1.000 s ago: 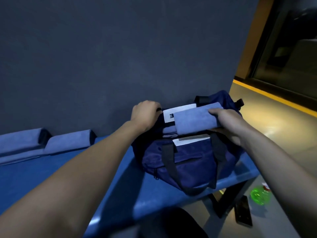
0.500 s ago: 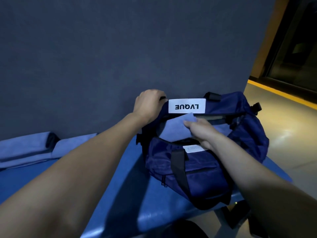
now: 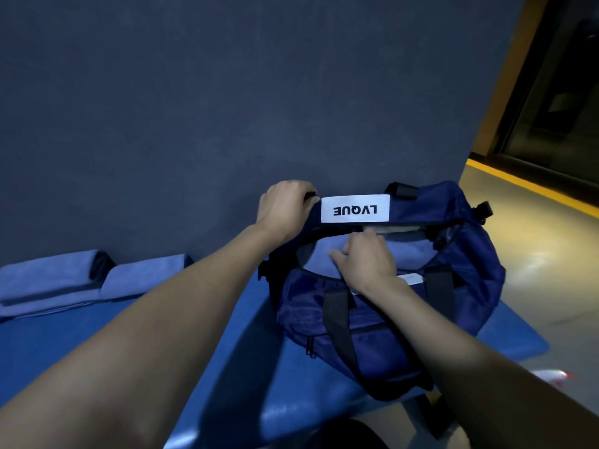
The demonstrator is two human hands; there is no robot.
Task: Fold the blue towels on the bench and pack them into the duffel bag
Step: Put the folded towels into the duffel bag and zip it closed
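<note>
I can't see how deep the folded blue towel (image 3: 327,254) sits in the navy duffel bag (image 3: 389,319) at the tabletop's (image 3: 233,367) right end. Two more towels (image 3: 97,280) lie along its far edge. My left hand (image 3: 283,209) grips the bag's rim; my right hand (image 3: 364,259) presses the towel, fingers relaxed.

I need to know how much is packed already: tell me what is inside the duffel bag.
Through the open top of the duffel bag a folded blue towel shows, with the right hand resting on it. The left hand grips the far rim. Anything beneath that towel is covered.
</note>
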